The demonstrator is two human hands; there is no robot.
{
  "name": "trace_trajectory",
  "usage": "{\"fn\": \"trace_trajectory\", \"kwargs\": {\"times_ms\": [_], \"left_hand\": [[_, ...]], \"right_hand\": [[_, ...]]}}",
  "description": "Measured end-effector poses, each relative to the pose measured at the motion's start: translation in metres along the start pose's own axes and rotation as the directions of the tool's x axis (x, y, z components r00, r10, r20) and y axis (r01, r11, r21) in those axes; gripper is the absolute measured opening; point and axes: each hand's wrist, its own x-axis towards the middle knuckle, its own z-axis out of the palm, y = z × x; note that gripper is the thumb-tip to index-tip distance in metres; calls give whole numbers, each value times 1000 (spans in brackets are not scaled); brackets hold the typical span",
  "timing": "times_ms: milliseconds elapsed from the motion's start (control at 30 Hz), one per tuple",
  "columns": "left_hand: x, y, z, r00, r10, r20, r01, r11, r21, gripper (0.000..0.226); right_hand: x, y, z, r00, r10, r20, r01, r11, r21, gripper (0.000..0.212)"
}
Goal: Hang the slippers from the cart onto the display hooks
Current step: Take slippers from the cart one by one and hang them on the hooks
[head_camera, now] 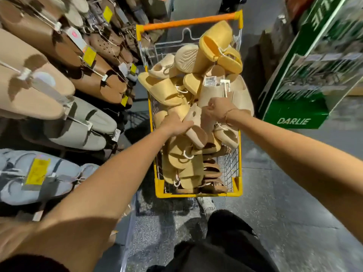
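A yellow-framed wire cart (198,194) with an orange handle stands in the aisle ahead, heaped with several yellow, beige and brown slippers. My left hand (175,124) grips a tan slipper (196,130) in the middle of the heap. My right hand (218,110) is curled round a pale beige slipper pair (214,93) that carries a barcode tag and a white hanger clip. On the left, the display hooks (25,73) hold rows of brown, tan, grey and blue slippers with yellow price tags.
A green display stand (306,91) marked DARLIE rises to the right of the cart. Speckled grey floor runs along the aisle. My dark trousers and a white shoe (206,205) show just behind the cart's near end.
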Motion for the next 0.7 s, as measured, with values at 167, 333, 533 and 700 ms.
{"fn": "trace_trajectory", "kwargs": {"times_ms": [167, 333, 533, 700], "left_hand": [[17, 2, 24, 991, -60, 119, 67, 996, -54, 94], [22, 1, 10, 991, -98, 94, 111, 983, -145, 54], [11, -13, -7, 993, -120, -13, 109, 937, -331, 27], [2, -19, -1, 986, -150, -70, 111, 912, -396, 19]], "right_hand": [[23, 14, 15, 996, -48, 77, 51, 998, -43, 26], [34, 7, -7, 971, -172, -163, 153, 981, -120, 12], [55, 28, -41, 956, 8, -294, -60, 984, -167, 32], [39, 51, -29, 980, 14, -198, -63, 968, -242, 23]]}}
